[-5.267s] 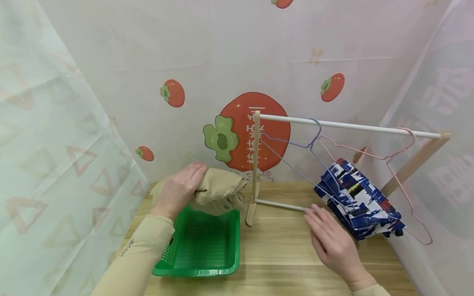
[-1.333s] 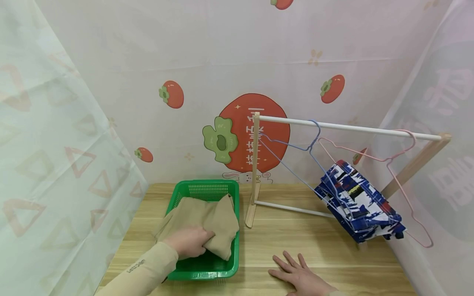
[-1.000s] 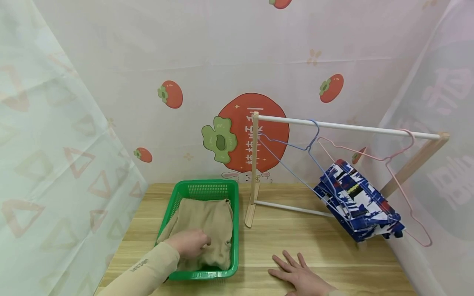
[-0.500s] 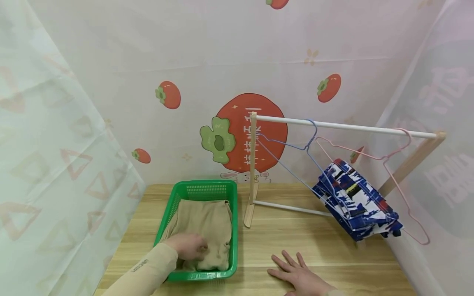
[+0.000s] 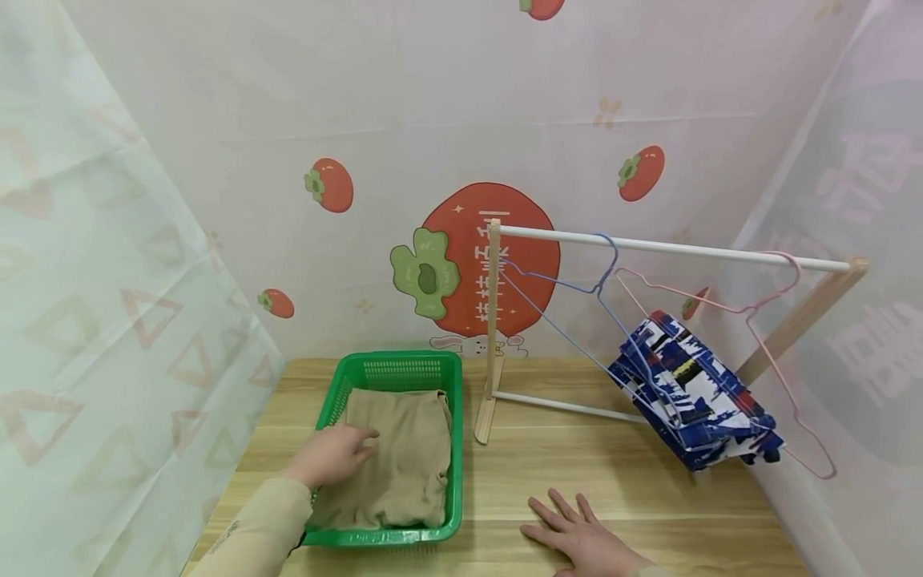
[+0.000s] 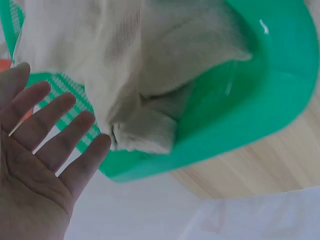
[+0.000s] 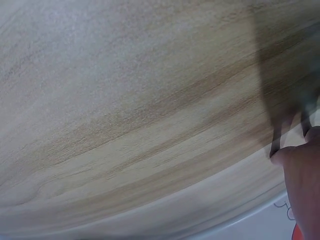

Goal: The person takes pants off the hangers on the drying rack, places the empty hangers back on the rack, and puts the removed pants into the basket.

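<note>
On my far left stands a pale sheet [image 5: 94, 312] printed with faint triangles. Just right of it, my left hand [image 5: 335, 454] reaches over the left side of a green basket [image 5: 456, 457], its fingers spread and gripping nothing; I cannot tell whether they touch the cloth. Inside the basket lies a tan garment [image 5: 407, 457], laid fairly flat, with a few wrinkles toward the near end. The basket sits on the wood-grain counter [image 5: 505, 513], and behind it a back sheet [image 5: 238, 80] shows red fruits. Next comes the wooden post of a rack [image 5: 493, 320] with a white top rail, from which a blue hanger [image 5: 557, 280] hangs. Nearer to me, my right hand [image 5: 587, 541] rests on the counter, fingers fanned wide, holding nothing. Farther right, a blue, white and red patterned garment [image 5: 695, 393] is draped over the lower bar of a pink hanger [image 5: 753, 307], the blue hanger overlapping its left part.
</note>
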The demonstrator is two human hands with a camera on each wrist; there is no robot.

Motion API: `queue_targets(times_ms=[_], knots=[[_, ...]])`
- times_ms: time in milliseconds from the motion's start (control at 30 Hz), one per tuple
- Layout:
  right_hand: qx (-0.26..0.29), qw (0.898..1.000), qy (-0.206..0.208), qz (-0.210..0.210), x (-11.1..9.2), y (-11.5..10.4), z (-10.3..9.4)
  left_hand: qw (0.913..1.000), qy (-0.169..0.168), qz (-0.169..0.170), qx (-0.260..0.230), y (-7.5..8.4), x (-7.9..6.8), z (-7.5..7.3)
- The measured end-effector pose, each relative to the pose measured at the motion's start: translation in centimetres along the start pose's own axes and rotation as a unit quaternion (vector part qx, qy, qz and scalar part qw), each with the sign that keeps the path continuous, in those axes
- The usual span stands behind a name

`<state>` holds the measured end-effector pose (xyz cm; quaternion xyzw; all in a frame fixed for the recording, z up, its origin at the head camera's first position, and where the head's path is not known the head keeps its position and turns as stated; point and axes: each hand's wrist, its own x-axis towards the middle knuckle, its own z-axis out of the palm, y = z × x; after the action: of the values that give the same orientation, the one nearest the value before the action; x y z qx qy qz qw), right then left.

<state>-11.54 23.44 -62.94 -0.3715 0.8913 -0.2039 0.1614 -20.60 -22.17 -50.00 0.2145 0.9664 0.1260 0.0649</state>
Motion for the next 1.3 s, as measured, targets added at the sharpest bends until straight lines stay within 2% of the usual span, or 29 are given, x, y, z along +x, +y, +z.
queue_targets(times_ms=[100,167,300,400,500,567,800,967,1033,1133,1300], knots=[[-0.004,1.0,-0.003,0.003,-0.1,-0.1,-0.1,0.9995,0.03,-0.009,-0.005,-0.8,-0.6,-0.3],[-0.021,1.0,0.009,-0.002,-0.4,0.1,0.0,0.9987,0.047,-0.02,-0.006,-1.3,-1.0,-0.4],[-0.078,0.994,0.074,-0.03,-1.1,0.6,0.1,0.9957,0.08,-0.046,-0.015,-2.4,-2.1,-0.5],[-0.125,0.983,0.129,-0.044,-1.7,0.8,-0.3,0.9922,0.103,-0.068,-0.02,-3.3,-3.0,-0.2],[-0.156,0.972,0.172,-0.038,-2.2,1.0,-0.9,0.9882,0.116,-0.097,-0.027,-4.2,-3.6,0.5],[-0.177,0.964,0.198,-0.03,-2.6,1.2,-1.4,0.9858,0.118,-0.116,-0.031,-4.7,-4.0,0.9],[-0.179,0.946,0.27,0.008,-4.1,1.5,-4.7,0.9786,0.093,-0.175,-0.054,-5.4,-4.6,1.9],[-0.192,0.934,0.302,0.009,-5.5,1.7,-7.8,0.9744,0.097,-0.19,-0.071,-5.7,-4.7,2.5],[-0.193,0.931,0.31,0.001,-6.1,1.7,-8.9,0.9713,0.105,-0.193,-0.091,-5.9,-4.8,2.7],[-0.199,0.925,0.324,-0.003,-7.1,1.7,-10.3,0.9623,0.105,-0.206,-0.143,-6.2,-4.9,3.0],[-0.216,0.913,0.345,0.035,-8.6,1.3,-12.0,0.939,0.091,-0.245,-0.224,-6.9,-5.1,3.0]])
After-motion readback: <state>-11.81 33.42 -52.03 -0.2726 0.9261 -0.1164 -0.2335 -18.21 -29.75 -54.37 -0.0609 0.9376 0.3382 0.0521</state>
